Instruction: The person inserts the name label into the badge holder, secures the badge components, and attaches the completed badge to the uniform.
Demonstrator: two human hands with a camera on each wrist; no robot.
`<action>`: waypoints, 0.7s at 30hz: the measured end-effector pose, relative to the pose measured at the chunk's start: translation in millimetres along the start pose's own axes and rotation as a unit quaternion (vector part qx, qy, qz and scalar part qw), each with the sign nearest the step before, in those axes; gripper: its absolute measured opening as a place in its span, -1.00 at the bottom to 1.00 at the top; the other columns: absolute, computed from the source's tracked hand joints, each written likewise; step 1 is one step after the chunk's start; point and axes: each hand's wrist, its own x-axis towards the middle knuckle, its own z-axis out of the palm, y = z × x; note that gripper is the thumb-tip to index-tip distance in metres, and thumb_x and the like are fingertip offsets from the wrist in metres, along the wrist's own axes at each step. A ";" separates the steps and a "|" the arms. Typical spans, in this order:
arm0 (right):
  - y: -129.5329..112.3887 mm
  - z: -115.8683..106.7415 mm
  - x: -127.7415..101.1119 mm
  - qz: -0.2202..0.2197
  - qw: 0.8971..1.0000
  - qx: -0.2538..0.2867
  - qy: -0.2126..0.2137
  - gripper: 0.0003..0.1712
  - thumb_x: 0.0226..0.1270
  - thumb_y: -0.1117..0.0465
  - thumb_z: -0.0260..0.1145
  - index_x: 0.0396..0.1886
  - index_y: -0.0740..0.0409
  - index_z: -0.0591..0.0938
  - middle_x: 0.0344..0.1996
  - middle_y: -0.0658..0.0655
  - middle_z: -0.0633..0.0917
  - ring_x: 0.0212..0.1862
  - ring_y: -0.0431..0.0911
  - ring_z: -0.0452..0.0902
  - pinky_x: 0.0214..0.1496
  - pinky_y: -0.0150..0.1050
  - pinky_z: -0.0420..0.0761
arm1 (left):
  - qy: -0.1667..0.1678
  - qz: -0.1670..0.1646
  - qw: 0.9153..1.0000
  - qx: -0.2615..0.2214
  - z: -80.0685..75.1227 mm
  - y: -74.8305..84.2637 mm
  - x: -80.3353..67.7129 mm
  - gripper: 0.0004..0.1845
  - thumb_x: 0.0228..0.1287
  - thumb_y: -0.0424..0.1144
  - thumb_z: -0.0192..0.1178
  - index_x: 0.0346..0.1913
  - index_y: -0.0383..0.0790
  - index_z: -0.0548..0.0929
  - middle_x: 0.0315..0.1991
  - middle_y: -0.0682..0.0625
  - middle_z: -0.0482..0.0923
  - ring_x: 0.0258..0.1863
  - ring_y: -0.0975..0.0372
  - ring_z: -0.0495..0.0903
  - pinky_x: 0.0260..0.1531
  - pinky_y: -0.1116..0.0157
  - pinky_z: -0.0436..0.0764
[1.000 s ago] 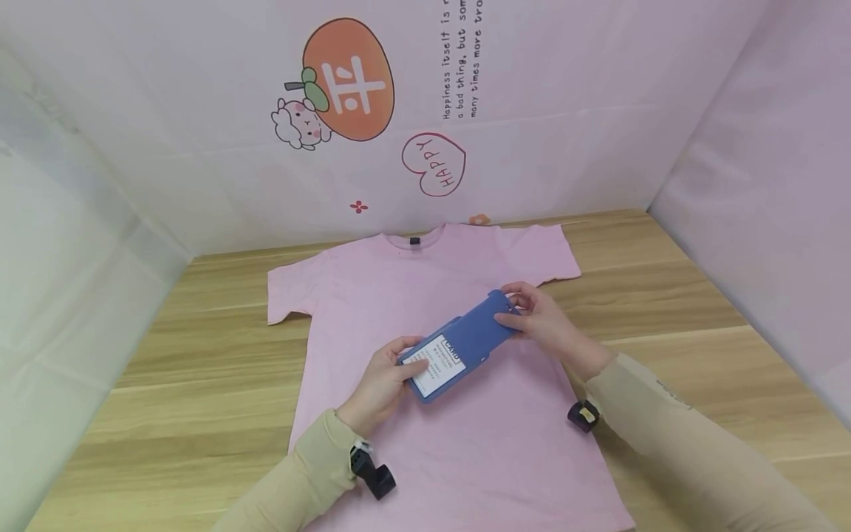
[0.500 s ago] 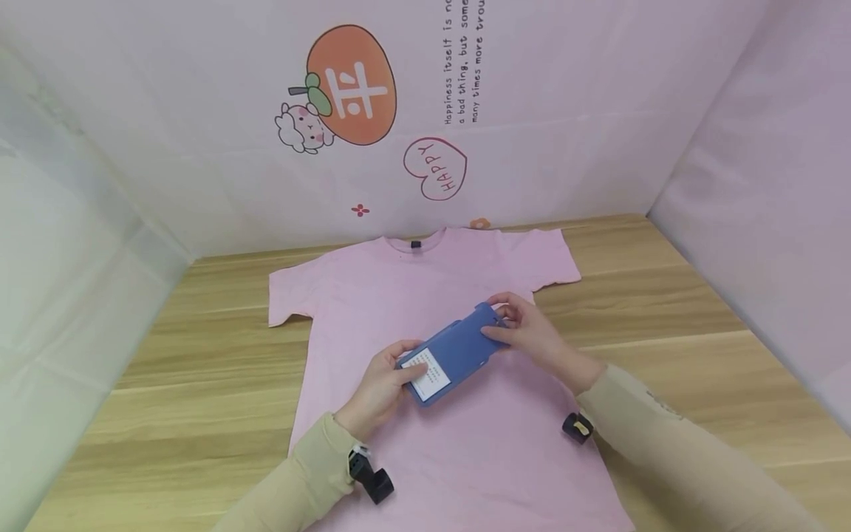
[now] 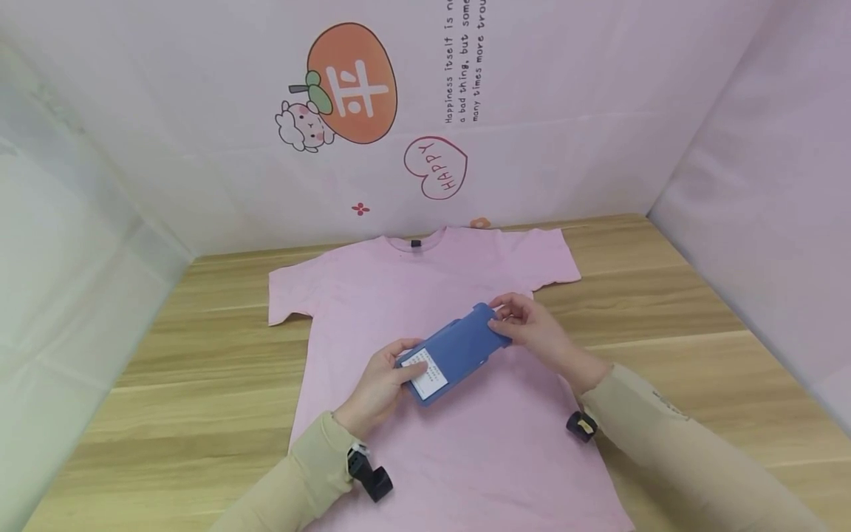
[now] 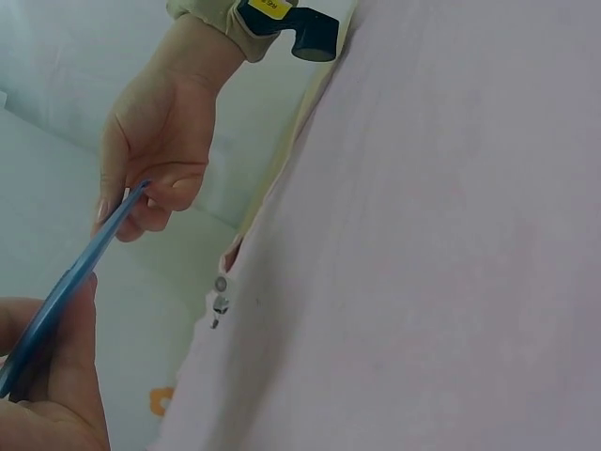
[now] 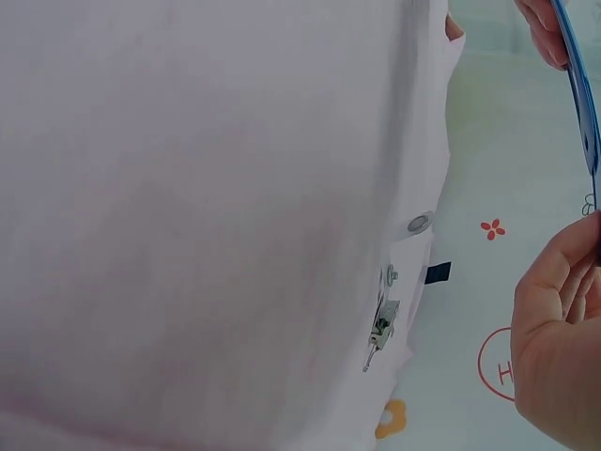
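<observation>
While left fingers [image 3: 399, 345] grip the blue holder [image 3: 459, 347] at its near end, right fingers [image 3: 510, 298] pinch its far end.

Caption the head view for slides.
Left hand and right hand grip a flat rectangular blue case above a pink T-shirt.

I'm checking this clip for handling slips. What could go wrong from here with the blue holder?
The blue holder is held up over the pink shirt, so it might drop onto the fabric if the grip loosens.
The right hand pinches only one end, which could slip free.
The left hand has its thumb over the white printed panel, so pressing might smudge it.
</observation>
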 end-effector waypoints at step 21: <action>2.4 4.5 -1.7 -0.022 1.000 0.010 -0.020 -0.64 0.28 0.39 0.22 0.04 0.41 0.42 -0.43 -0.02 0.48 -0.47 -0.31 0.40 -0.41 -0.42 0.52 | -0.017 0.000 1.000 0.011 1.4 2.9 -3.1 -0.54 0.25 -0.57 0.05 0.22 -0.53 0.29 -0.12 -0.08 0.61 -0.26 0.33 0.64 -0.19 0.43 0.65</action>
